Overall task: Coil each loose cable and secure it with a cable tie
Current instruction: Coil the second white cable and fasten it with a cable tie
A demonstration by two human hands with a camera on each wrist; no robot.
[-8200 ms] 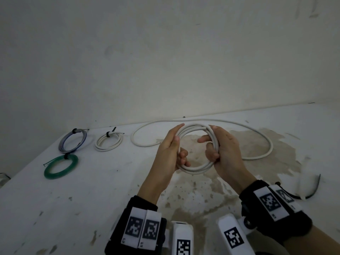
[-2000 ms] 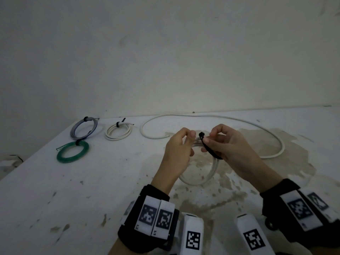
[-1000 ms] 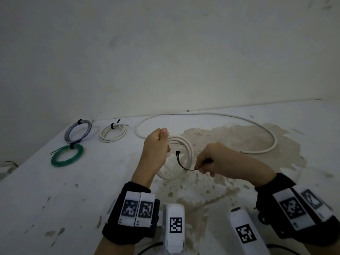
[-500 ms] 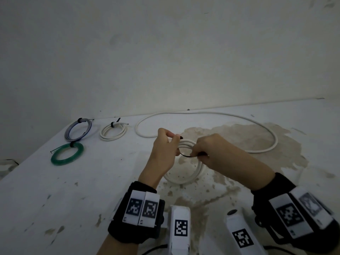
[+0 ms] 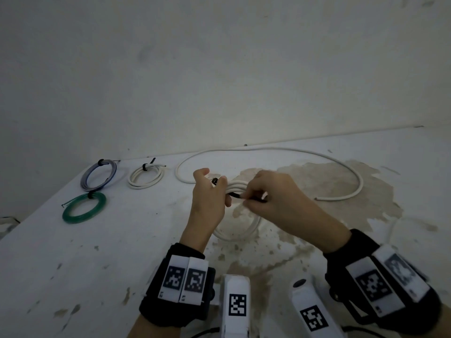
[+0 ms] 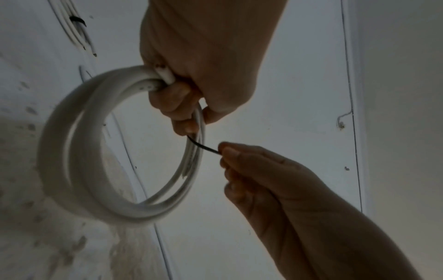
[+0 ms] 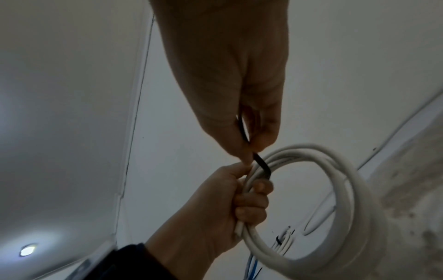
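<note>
up close, the left hand point(image 5: 207, 203) is clenched round the top of the coiled white cable point(image 6: 79, 151), holding it above the stained table point(image 5: 122, 252). the right hand point(image 5: 273, 198) pinches the free end of a black cable tie point(image 7: 334, 166) that bends round the coil's strands just beside the left fingers point(image 7: 251, 199). beyond lie a loose white cable point(image 5: 268, 150), a tied white coil point(image 5: 145, 176), a grey-blue coil point(image 5: 98, 175) and a green coil point(image 5: 84, 207).

Dim, soft, perhaps slightly motion-blurred frames
</note>
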